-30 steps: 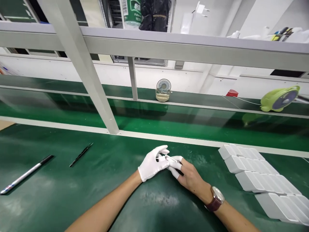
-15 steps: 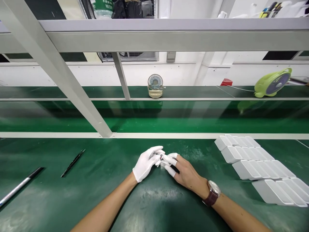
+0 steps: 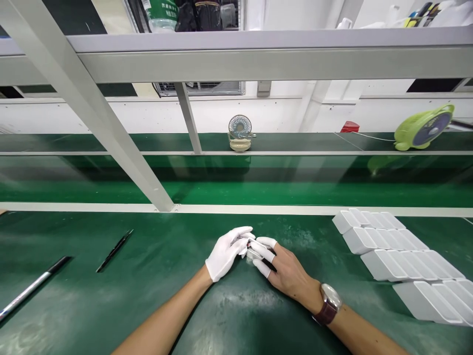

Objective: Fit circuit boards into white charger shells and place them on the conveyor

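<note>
My left hand, in a white glove, and my right hand, bare but with white finger cots on the fingertips, meet over the green mat. Between their fingertips they pinch a small white part; its shape is mostly hidden by the fingers. A brown-strapped watch sits on my right wrist. Rows of white rectangular cases lie on the mat to the right of my right hand.
A black-tipped silver pen and a thin black tool lie on the mat at left. Beyond a white rail runs a green conveyor belt. A slanted grey frame post, a small desk fan and a green fan stand behind.
The camera tilted and settled level. Both hands stay together on the small part, with only slight finger shifts.
</note>
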Tool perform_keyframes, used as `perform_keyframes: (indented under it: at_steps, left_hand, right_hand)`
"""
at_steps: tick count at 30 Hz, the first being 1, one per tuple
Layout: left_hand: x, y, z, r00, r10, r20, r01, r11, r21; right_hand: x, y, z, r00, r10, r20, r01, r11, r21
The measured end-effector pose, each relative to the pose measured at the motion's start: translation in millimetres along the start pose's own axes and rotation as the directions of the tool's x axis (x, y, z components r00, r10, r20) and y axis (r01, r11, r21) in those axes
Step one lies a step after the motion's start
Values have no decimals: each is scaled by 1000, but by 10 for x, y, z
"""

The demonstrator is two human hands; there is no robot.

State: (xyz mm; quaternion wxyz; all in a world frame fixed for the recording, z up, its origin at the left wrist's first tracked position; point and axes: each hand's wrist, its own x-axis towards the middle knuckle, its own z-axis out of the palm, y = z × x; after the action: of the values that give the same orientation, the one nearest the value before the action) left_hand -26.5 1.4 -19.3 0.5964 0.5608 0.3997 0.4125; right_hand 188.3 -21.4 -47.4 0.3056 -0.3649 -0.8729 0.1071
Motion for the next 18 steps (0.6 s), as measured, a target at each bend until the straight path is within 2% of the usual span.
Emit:
perform_keyframes:
  at_steps: [7, 12, 15, 18]
  left_hand:
    - [-30, 44, 19, 1000, 22, -17, -21, 999, 45]
    - [-42, -7, -18, 980, 177, -90, -162, 976, 148]
    - [-28, -65, -48, 963, 249, -107, -224, 954, 201]
    - [-18, -90, -63, 965, 235, -119, -207, 956, 209]
  right_hand:
    - [-22, 40, -10, 990, -91, -106, 97, 994, 53]
    - [-10, 29, -137, 975, -30, -220, 52, 994, 95]
    - [-16, 36, -128, 992, -15, -127, 34, 988, 152]
    - [-27, 55, -68, 999, -6, -34, 12, 985, 171]
